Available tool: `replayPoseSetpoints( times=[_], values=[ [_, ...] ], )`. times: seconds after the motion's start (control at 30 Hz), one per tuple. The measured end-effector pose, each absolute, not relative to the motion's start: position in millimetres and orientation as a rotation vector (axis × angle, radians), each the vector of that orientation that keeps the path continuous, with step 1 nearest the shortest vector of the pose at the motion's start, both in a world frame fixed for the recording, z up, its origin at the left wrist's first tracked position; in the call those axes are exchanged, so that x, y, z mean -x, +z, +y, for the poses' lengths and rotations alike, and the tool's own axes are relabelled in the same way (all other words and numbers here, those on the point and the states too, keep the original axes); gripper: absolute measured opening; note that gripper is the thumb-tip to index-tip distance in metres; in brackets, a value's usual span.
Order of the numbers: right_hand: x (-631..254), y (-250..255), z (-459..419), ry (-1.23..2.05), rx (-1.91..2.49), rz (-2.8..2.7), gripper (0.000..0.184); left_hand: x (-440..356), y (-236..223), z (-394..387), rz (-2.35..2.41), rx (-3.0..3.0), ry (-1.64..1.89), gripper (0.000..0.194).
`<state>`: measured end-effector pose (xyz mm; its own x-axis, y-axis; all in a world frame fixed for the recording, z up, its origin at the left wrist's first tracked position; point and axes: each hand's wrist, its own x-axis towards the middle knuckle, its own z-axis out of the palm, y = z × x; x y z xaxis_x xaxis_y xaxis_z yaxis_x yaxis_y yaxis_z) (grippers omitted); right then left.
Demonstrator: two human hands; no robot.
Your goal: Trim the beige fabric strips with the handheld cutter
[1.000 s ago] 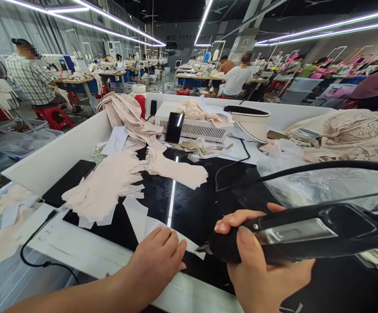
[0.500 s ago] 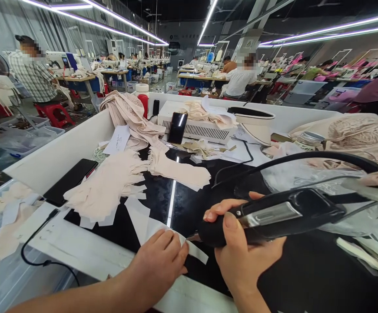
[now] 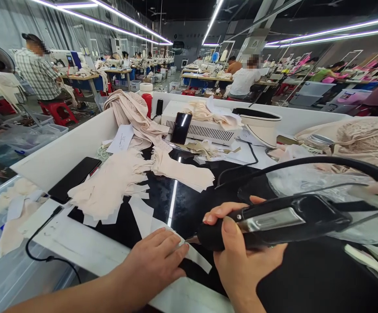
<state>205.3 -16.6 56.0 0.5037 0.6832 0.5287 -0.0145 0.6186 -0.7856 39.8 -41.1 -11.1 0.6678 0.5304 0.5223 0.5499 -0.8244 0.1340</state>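
Observation:
My right hand (image 3: 237, 256) is wrapped round a black corded hand tool (image 3: 273, 221) whose metal tip points left at a white strip of fabric (image 3: 193, 256) on the glossy black worktop (image 3: 189, 204). My left hand (image 3: 156, 261) lies flat with fingers stretched out, pressing the near end of that strip at the table's front edge. The tool's tip sits just right of my left fingertips. A pile of beige cut fabric pieces (image 3: 111, 187) lies to the left, and a second beige piece (image 3: 182, 171) lies further back.
A black phone (image 3: 74, 178) lies at the left edge, another phone (image 3: 180, 127) leans on a white box (image 3: 205, 126). The tool's black cord (image 3: 306, 163) arcs over clear plastic bags (image 3: 319, 187). A white bowl-shaped device (image 3: 260, 124) stands behind. Other people sit at sewing tables beyond.
My right hand and the tool shifted left toward my left fingers. My left hand stays pressed on the strip. The view shifted slightly.

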Motion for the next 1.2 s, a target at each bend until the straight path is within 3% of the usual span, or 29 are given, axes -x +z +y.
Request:
replayPoseSetpoints(
  times=[0.53,0.87,1.2],
  values=[
    [-202.1,62.0,-17.7,0.491,0.784,-0.958,0.041,-33.8,-28.9,-50.1,-1.012,2.792,-0.869,0.041],
    [-194.0,56.8,-7.2,0.509,0.762,-0.977,0.039,-37.3,-30.2,-46.7,-0.986,2.738,-0.95,0.03],
    [-199.7,62.0,-14.0,0.493,0.797,-0.971,0.04,-38.0,-37.0,-47.6,-1.006,2.782,-0.929,0.036]
  ],
)
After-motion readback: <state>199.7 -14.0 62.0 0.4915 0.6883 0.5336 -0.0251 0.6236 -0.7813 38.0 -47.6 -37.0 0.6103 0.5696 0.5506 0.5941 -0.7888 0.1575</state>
